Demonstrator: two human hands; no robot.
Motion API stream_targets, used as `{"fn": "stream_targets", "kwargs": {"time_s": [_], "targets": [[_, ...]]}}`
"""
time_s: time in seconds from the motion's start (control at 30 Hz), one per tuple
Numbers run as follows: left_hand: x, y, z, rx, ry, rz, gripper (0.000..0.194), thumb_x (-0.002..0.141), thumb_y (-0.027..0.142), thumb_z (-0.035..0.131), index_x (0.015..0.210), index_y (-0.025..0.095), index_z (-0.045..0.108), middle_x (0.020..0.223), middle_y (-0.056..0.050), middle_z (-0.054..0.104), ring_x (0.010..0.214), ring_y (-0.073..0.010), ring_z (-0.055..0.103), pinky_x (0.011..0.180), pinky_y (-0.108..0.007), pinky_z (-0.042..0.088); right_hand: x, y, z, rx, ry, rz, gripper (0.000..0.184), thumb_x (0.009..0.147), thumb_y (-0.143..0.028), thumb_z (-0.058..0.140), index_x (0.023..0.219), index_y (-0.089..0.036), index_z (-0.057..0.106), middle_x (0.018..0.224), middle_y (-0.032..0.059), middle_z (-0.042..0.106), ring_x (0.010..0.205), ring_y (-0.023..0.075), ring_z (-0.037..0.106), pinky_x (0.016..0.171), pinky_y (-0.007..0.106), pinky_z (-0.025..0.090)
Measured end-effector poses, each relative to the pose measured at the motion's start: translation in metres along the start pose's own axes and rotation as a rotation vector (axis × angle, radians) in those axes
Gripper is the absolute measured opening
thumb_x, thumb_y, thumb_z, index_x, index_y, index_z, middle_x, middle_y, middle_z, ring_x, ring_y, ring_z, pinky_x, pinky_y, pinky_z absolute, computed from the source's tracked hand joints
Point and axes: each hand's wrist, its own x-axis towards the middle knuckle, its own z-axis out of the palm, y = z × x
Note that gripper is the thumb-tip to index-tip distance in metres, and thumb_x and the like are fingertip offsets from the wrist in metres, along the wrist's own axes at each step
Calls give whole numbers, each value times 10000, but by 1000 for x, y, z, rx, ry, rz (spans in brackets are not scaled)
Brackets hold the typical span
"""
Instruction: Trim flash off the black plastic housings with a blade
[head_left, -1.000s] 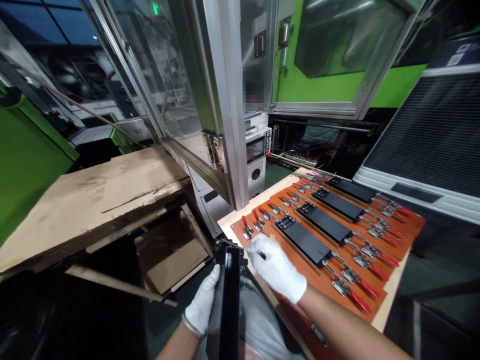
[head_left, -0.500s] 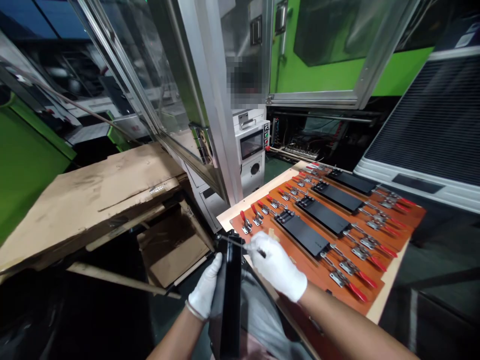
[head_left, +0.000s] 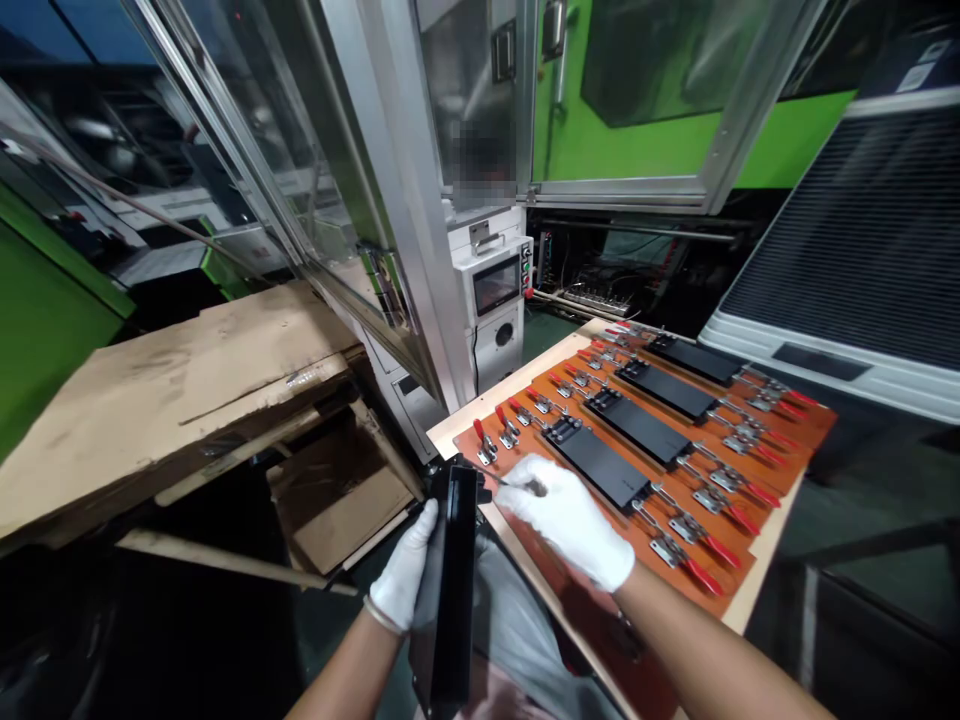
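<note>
Gloved left hand [head_left: 403, 566] curled, right hand [head_left: 564, 535] pinching

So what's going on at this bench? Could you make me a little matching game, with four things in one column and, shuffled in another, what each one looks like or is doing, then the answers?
Things
1. The white-gloved left hand
2. The white-gloved right hand
3. The toggle clamps
4. The black plates

Details
A. Have red handles
B. Lie in rows on an orange-brown board
C. Pinches a thin metal rod
D. Grips a long black part

Pairs: 1-D, 2-C, 3-A, 4-B
</note>
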Motion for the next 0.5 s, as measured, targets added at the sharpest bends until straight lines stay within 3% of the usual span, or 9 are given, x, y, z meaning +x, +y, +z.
{"fn": "stream_targets", "kwargs": {"time_s": [0.2,0.33,0.4,0.5], "targets": [[5,-1,-9,-41,-52,-26,432,790,562,658,748,132,666,570,-31,664,438,-135,597,453,-223,458,-4,0,-1,40,-67,81,119,732,-291,603,699,-199,535,690,-31,555,676,141,510,688,274,422],[9,0,-12,-84,-107,-29,412,783,556,669,805,144,674,612,-32,680,470,-146,617,485,-235,478,-6,-3,2,-187,-38,101,241,734,-273,609,648,-222,390,622,-59,430,611,126,430,599,258,363],[11,1,-13,-89,-138,-42,420,784,568,660,802,148,671,606,-29,676,471,-146,617,486,-233,475,-8,-4,1,-271,-71,116,203,749,-261,613,723,-221,416,666,-52,466,636,137,461,607,263,369],[12,1,-15,-53,-184,-67,459,770,609,647,764,151,663,562,-27,655,446,-150,603,464,-237,461,-8,-4,-3,-333,-111,-36,49,870,-248,467,894,-207,475,814,6,554,750,175,535,715,312,420]]}}
